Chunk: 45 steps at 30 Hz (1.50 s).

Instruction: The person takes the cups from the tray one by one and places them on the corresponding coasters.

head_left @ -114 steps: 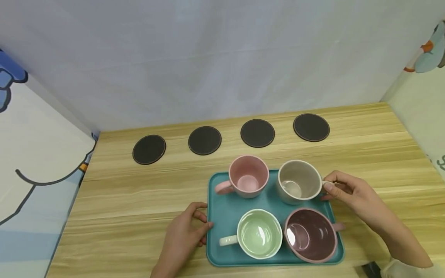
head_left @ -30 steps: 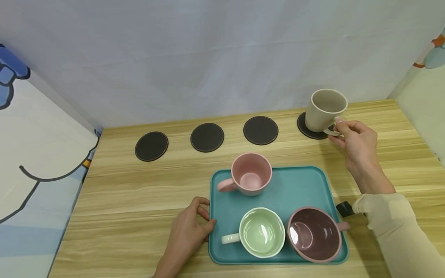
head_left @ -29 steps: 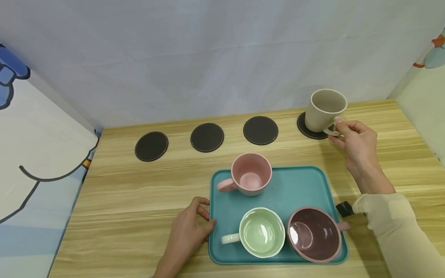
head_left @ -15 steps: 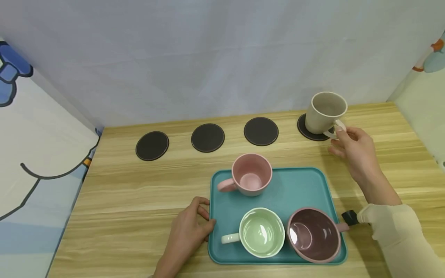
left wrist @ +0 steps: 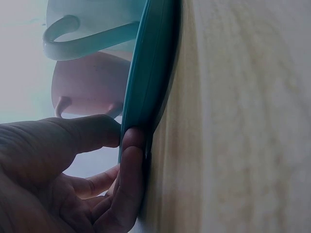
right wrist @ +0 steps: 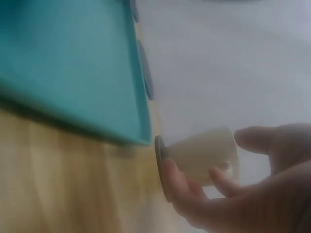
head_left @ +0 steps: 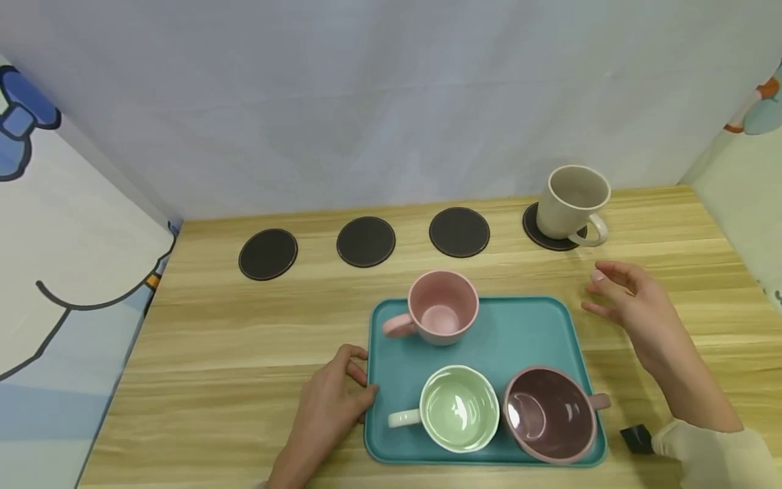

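A beige mug [head_left: 574, 200] stands upright on the rightmost dark coaster [head_left: 540, 235], handle toward me. My right hand [head_left: 613, 293] hovers a little nearer than it, right of the teal tray [head_left: 525, 326], fingers relaxed and holding nothing. In the right wrist view the beige mug [right wrist: 201, 150] shows beyond my loose fingers [right wrist: 181, 191]. My left hand [head_left: 342, 394] pinches the tray's left rim, thumb on top; the left wrist view shows this pinch on the tray edge [left wrist: 150, 73]. On the tray stand a pink mug [head_left: 441, 309], a green cup [head_left: 458, 409] and a mauve cup [head_left: 550, 414].
Three bare dark coasters [head_left: 267, 253] [head_left: 365, 241] [head_left: 459, 231] lie in a row along the back of the wooden table [head_left: 244, 339]. A white wall closes the back, and a cartoon-printed panel [head_left: 67, 285] closes the left side.
My right hand set the beige mug on the rightmost coaster, let go of its handle and drew back toward the tray. The left hand kept its hold on the tray.
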{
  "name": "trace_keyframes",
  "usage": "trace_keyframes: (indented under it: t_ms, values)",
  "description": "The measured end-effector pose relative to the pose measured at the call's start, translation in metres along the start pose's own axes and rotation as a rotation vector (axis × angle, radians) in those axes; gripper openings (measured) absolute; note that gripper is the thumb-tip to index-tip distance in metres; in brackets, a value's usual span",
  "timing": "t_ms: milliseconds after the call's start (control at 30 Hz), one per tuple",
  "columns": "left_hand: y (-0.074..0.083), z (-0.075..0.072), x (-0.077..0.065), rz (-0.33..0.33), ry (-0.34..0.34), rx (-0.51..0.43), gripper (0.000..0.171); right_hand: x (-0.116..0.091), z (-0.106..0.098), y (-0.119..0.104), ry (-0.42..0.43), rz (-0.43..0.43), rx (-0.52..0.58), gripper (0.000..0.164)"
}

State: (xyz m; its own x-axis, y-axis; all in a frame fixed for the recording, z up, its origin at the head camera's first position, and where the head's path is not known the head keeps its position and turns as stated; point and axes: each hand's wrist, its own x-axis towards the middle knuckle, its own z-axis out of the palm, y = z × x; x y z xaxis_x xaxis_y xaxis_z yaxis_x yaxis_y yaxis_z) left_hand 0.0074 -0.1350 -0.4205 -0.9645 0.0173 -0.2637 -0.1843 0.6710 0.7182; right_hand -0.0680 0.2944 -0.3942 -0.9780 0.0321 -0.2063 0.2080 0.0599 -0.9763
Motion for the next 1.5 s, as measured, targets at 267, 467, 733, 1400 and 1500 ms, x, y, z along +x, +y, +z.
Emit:
trace_keyframes:
  t_ms: [267, 467, 733, 1400, 1500]
  values:
    - [0.0, -0.001, 0.001, 0.006, 0.001, -0.005, 0.044, -0.027, 0.002, 0.006, -0.187, -0.028, -0.148, 0.031]
    - [-0.002, -0.001, 0.001, 0.013, 0.005, 0.003, 0.044, -0.05, 0.002, 0.01, -0.335, -0.02, -0.329, 0.034]
    - [-0.001, 0.0, 0.001, 0.02, 0.007, 0.005, 0.043, -0.073, -0.012, 0.021, -0.513, -0.02, -0.309, 0.033]
    - [-0.002, -0.001, 0.0, 0.017, 0.015, 0.003, 0.044, -0.069, -0.026, 0.034, -0.87, -0.217, -0.17, 0.045]
    - [-0.002, -0.001, 0.001, 0.016, 0.012, 0.0, 0.044, -0.066, -0.025, 0.036, -0.937, -0.236, -0.104, 0.046]
